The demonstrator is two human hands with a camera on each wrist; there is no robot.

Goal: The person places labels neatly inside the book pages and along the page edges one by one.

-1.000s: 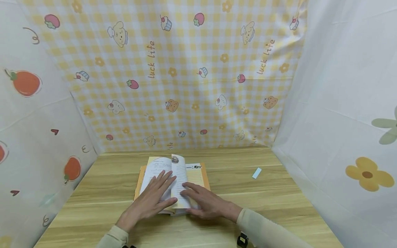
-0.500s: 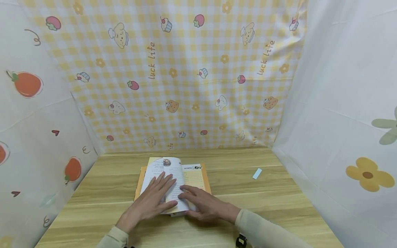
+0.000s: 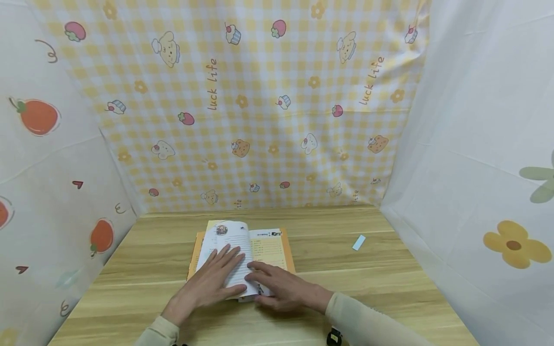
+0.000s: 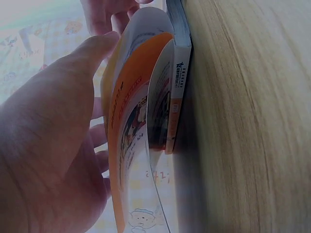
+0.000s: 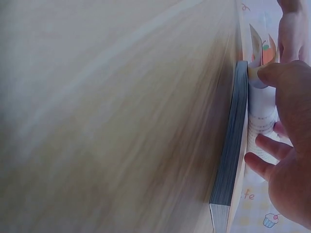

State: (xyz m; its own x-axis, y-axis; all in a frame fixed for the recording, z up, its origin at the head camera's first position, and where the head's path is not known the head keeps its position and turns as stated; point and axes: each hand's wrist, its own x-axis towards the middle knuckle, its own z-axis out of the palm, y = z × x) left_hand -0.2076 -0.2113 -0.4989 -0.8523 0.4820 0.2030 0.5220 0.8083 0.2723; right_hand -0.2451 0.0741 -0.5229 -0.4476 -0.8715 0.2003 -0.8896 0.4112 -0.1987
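An open paperback book (image 3: 269,247) with orange cover flaps lies on the table. My left hand (image 3: 216,274) rests on its left-side pages, fingers straight and spread. A curled white page (image 3: 237,240) leans left, partly under that hand. At the lower right of this page my right hand (image 3: 279,287) touches the paper with its fingers relaxed and spread. The left wrist view shows the book's spine (image 4: 180,73) and a bent orange flap (image 4: 116,145) by the left hand. In the right wrist view, the thumb meets the curled paper above the thick page block (image 5: 231,141).
A small pale blue slip (image 3: 358,242) lies on the wooden table (image 3: 337,274) to the right of the book. A yellow checked cloth (image 3: 268,120) hangs behind, and white printed cloths (image 3: 454,144) close off both sides.
The curled page has moved left and down toward the left hand, exposing more of the yellow page at right. My right hand has shifted slightly left; my left hand stays nearly in place.
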